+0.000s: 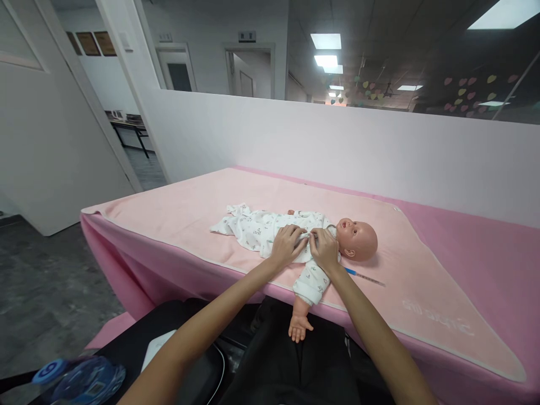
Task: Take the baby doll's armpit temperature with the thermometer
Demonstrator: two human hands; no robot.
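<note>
A baby doll (358, 239) lies on its back across the table, its head to the right. It wears a white patterned baby romper (259, 225), whose empty-looking leg ends spread to the left. My left hand (289, 244) is closed on the romper's front at the chest. Close beside it, my right hand (324, 248) pinches the fabric just below the doll's neck. What lies right under my fingertips is too small to make out. One doll arm (300, 320) in its sleeve hangs over the table's near edge. A thin thermometer (366, 277) with a blue end rests near the head.
A pale pink blanket (422, 281) covers the table over a darker pink cloth (485, 242). Behind rises a white partition (337, 146) with glass above. At lower left, a water bottle (86, 379) lies on a black chair (194, 360). A door (50, 124) stands at the left.
</note>
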